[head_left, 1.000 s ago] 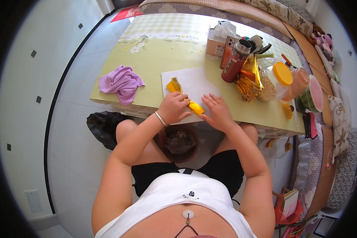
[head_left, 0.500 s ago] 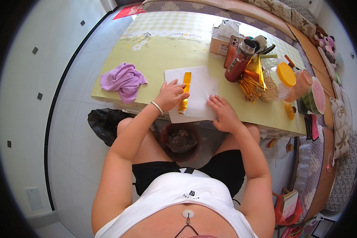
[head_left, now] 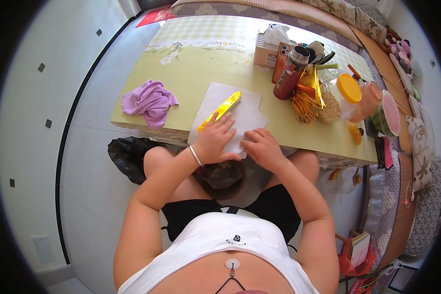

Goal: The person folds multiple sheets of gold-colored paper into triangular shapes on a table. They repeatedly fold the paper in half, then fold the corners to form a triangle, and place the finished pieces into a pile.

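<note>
Stacked white paper sheets (head_left: 250, 110) lie askew at the table's near edge. A folded strip of shiny gold foil paper (head_left: 220, 111) rests on them at a slant, its upper end to the right. My left hand (head_left: 216, 139) is spread over the sheets, fingertips by the strip's lower end and thumb stretched to the right. It wears a pale bracelet. My right hand (head_left: 263, 148) has bent fingers at the right near part of the paper, thumb and forefinger closing on its edge. The near corner of the sheets is partly hidden by my hands.
A lilac cloth (head_left: 151, 103) lies on the left. To the right stand a red thermos (head_left: 286, 81), a phone (head_left: 281, 61), a gold foil bundle (head_left: 308, 100), a yellow-lidded jar (head_left: 345, 98) and a cut watermelon (head_left: 387, 115). A bin (head_left: 223, 179) stands between my knees.
The paper sheets and gold strip have turned clockwise, the strip going from nearly upright to slanted. My left hand has come off the strip toward me; my right hand has shifted left with fingers bent.
</note>
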A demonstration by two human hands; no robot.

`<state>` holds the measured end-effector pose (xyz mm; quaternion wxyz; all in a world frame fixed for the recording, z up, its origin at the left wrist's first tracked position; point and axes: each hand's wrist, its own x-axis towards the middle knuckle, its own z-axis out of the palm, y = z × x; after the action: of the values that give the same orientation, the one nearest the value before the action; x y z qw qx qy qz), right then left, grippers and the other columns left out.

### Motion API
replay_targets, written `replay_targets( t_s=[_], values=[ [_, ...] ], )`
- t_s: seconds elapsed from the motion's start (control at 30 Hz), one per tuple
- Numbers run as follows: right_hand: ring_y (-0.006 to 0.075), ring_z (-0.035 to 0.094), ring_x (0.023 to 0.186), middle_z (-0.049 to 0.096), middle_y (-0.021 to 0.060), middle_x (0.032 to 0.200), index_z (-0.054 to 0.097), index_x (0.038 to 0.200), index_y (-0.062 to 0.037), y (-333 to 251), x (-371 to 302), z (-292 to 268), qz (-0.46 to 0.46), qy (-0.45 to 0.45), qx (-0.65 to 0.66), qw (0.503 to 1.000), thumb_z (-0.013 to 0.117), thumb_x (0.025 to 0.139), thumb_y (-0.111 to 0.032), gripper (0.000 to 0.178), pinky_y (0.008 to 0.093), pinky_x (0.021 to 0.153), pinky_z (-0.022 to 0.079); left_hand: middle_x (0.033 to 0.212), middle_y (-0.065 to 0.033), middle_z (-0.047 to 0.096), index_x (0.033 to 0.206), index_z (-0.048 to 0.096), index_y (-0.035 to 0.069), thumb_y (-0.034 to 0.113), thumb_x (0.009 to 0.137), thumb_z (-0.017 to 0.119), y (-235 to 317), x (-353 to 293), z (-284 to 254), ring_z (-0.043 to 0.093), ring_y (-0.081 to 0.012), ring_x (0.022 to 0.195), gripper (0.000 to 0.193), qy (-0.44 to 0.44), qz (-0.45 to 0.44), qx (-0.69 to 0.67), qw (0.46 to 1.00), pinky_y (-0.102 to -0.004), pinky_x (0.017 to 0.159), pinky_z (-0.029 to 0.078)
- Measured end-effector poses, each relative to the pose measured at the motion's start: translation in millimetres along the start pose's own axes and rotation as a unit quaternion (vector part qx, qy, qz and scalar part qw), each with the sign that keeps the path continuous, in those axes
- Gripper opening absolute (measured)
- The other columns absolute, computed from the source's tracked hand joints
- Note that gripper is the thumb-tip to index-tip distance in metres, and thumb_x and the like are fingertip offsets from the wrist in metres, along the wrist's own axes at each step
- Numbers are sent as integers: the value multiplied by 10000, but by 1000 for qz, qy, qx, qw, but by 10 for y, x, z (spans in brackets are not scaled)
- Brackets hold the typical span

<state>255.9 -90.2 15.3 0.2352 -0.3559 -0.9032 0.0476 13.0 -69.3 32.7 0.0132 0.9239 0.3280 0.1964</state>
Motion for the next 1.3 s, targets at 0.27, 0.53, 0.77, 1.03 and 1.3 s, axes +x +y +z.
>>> replay_targets(
  t_s=[0.27, 0.53, 0.77, 1.03, 1.3],
  values=[
    [309, 528, 1279, 597, 96, 1363, 656, 1241, -121, -6, 24, -23, 28, -19, 72, 997, 787, 786, -244, 490, 472, 1101, 389, 1297, -112, 658, 1120, 736, 162, 198, 846, 739, -92, -357, 69, 579, -310, 1279, 276, 0, -35, -102, 994, -533, 1106, 392],
    [304, 533, 1306, 618, 67, 1361, 696, 1120, -119, 323, 22, -9, 31, -41, 95, 994, 767, 814, -213, 328, 471, 1096, 397, 1214, -110, 699, 1014, 764, 128, 52, 768, 733, -399, -474, -69, 610, -332, 1221, 259, 64, -31, -156, 985, -477, 1043, 458],
    [330, 585, 1219, 651, 143, 1296, 656, 817, -50, 186, 348, -62, -8, 67, 98, 993, 718, 801, -110, 88, 442, 1007, 462, 1205, -195, 684, 866, 725, 51, 51, 726, 733, -310, -446, -145, 615, -375, 1180, 140, 145, -90, -73, 983, -451, 966, 496],
    [318, 624, 1138, 656, 178, 1280, 676, 816, -10, 572, 589, 200, 139, 47, 214, 966, 725, 824, -144, 143, 396, 920, 509, 1154, -227, 689, 828, 691, -19, 159, 838, 740, -621, -357, 141, 633, -378, 1101, 185, 200, -255, -287, 901, -396, 963, 490],
    [228, 675, 744, 717, 93, 847, 705, 810, -32, 665, 922, 322, 377, 18, 306, 874, 764, 823, -258, 234, 352, 640, 504, 905, -156, 693, 752, 686, -9, 154, 844, 732, -803, -324, 245, 642, -286, 920, 193, 203, -360, -185, 892, -378, 815, 481]
  ],
)
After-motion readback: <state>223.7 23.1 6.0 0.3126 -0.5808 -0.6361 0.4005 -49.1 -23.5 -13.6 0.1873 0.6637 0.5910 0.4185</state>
